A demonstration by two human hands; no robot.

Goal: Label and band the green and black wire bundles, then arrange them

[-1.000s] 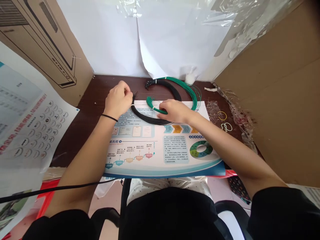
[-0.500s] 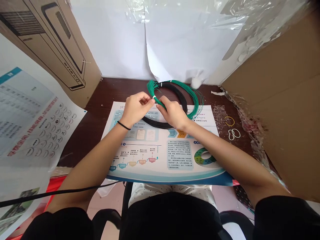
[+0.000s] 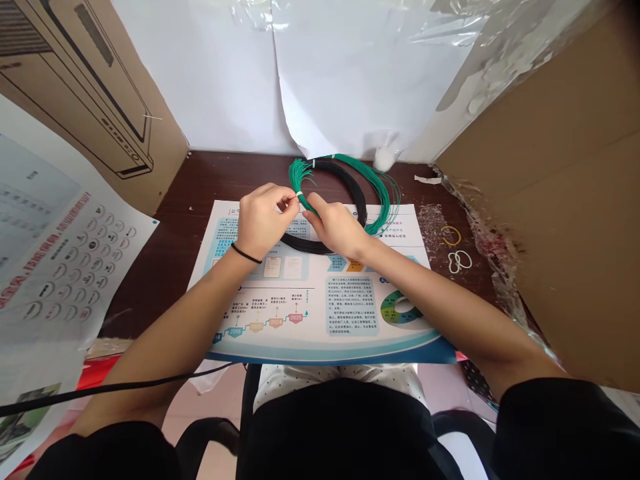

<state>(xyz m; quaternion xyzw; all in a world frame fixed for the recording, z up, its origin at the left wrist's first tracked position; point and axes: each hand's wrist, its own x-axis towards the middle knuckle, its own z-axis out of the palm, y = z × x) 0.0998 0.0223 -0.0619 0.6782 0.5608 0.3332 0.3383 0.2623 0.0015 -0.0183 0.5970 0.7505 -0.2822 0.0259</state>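
A bundle of thin green wires curves around the right side of a coil of black wires. Its loose ends fan out at the upper left. Near those ends a white rubber band encircles the green bundle. The thumb and fingers of my left hand are pinched together at this band. My right hand grips the green bundle just below and right of the band, covering part of both bundles.
A printed poster lies under my forearms on the dark table. Loose white rubber bands and a yellow rubber band lie at the right. Cardboard walls flank the table. A black cable crosses at lower left.
The view has shifted slightly, so the scene sits a little further left. My hands keep about the same places on the green bundle, the left still pinching at the white band.
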